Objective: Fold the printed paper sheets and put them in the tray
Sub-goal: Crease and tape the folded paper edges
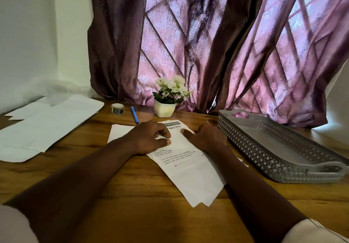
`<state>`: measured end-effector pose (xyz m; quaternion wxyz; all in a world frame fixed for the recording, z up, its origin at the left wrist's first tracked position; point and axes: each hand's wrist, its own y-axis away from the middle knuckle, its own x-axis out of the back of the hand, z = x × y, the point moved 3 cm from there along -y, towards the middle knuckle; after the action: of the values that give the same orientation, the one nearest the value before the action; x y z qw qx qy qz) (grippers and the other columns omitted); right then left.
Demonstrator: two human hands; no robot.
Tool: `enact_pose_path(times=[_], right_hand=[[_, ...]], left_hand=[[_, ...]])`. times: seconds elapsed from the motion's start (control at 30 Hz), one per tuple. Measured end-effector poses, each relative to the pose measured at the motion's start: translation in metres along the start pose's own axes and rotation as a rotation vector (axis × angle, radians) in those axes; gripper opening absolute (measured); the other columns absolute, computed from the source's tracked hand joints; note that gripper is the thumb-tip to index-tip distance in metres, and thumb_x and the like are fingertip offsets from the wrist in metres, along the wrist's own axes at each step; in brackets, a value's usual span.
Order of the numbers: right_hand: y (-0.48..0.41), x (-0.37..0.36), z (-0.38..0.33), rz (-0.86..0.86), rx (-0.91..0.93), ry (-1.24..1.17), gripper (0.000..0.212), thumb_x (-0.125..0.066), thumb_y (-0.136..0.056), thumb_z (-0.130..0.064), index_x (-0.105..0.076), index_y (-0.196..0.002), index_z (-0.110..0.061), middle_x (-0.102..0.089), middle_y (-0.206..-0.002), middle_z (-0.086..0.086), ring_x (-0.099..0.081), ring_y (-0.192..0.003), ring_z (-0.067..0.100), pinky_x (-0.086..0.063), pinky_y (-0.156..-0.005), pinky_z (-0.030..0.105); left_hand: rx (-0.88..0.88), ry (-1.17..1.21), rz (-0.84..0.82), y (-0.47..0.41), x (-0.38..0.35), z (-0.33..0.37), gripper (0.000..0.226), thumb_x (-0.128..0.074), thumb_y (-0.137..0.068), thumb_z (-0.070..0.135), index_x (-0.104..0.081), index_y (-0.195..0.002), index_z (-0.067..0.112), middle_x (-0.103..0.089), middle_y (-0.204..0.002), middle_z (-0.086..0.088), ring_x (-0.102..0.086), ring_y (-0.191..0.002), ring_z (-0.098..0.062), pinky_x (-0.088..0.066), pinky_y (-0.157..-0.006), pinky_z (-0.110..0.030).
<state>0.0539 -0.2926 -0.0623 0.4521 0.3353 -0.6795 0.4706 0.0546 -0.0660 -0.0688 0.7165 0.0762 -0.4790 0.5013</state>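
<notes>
nearest to me lay the bare tail of the printed sheet [190,176], folded lengthwise into a long strip that ran slantwise across the wooden counter [132,214]. farther up that sheet, my left hand [149,138] pressed flat on it, its grip loose, thumb and forefinger bent close together on the paper without pinching anything. my right hand [205,136] pressed on the sheet's other edge, fingers spread flat, its grip wide and holding nothing. between the two hands the heading "paper roll" showed, and lines of small print showed just below my left hand. another white sheet [120,131] stuck out from beneath, on the left of the printed sheet. the grey perforated tray [268,159] stood just right of the sheet, close to my right wrist. well left of the sheet lay large white envelopes [43,127]. beyond the sheet lay a blue pen [134,114], a roll of tape [117,108] and a white pot of flowers [165,108], with the purple curtain [207,44] behind.
</notes>
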Motion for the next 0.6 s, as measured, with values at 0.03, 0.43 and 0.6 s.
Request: enact_pose_path(times=[0.03, 0.43, 0.6], right_hand=[[0.001, 0.002, 0.0, 0.0, -0.007, -0.001, 0.085, -0.045, -0.076, -0.09, -0.074, -0.111, -0.019, -0.074, -0.115, 0.005, -0.068, -0.112, 0.031, -0.052, -0.09, 0.037], [0.013, 0.002, -0.026, -0.026, 0.456, -0.001, 0.091, -0.022, -0.083, -0.09, -0.064, -0.135, -0.03, -0.067, -0.132, 0.005, -0.058, -0.125, 0.028, -0.046, -0.104, 0.042], [0.007, -0.001, -0.025, -0.019, 0.439, 0.063, 0.092, -0.028, -0.08, -0.093, -0.064, -0.128, -0.023, -0.063, -0.132, 0.014, -0.057, -0.123, 0.034, -0.046, -0.1, 0.044]], left_hand=[[-0.002, -0.003, -0.001, 0.0, 0.0, 0.0, 0.024, -0.076, -0.089, 0.037, -0.073, -0.112, 0.03, -0.059, -0.102, 0.018, -0.058, -0.094, -0.006, -0.052, -0.087, -0.03], [-0.061, -0.123, 0.067, 0.006, -0.002, 0.009, 0.013, -0.075, -0.09, 0.035, -0.073, -0.102, 0.03, -0.063, -0.106, 0.009, -0.058, -0.097, -0.005, -0.047, -0.074, -0.023], [-0.072, -0.175, 0.072, 0.009, -0.003, 0.012, 0.009, -0.074, -0.091, 0.035, -0.073, -0.098, 0.03, -0.065, -0.107, 0.008, -0.059, -0.098, -0.008, -0.053, -0.079, -0.03]])
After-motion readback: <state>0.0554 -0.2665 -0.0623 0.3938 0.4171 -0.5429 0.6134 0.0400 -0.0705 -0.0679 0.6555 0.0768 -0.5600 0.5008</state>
